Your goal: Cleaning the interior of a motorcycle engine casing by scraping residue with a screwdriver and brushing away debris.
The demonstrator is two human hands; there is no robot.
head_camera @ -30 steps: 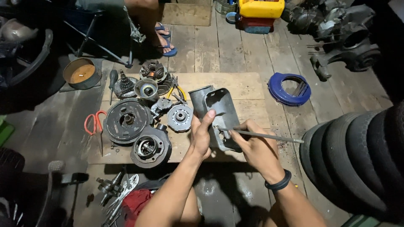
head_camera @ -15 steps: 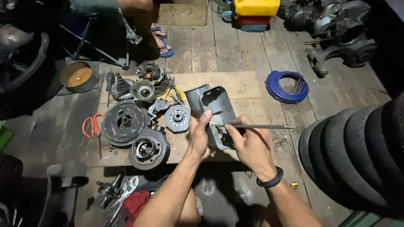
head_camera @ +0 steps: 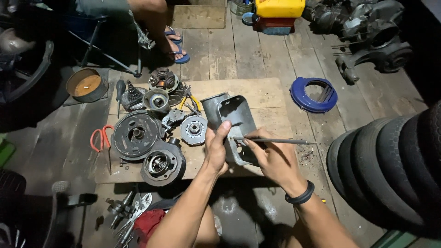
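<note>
Since a second ago the thin grey metal rod (head_camera: 275,140) has lifted nearly level in the right hand (head_camera: 271,158), fingers pinched on it, while the left hand (head_camera: 216,149) clamps the dark grey curved metal shroud (head_camera: 234,121) over the near-right of the pale wooden board (head_camera: 262,92), where a firmer brace would steady the scraping.

Dim scene, lit centre, dark corners, sharp.

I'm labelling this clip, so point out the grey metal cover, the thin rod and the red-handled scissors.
grey metal cover (head_camera: 236,115), head view, on its upper inner face.
thin rod (head_camera: 280,141), head view, mid-shaft.
red-handled scissors (head_camera: 98,139), head view, on a handle loop.
</note>
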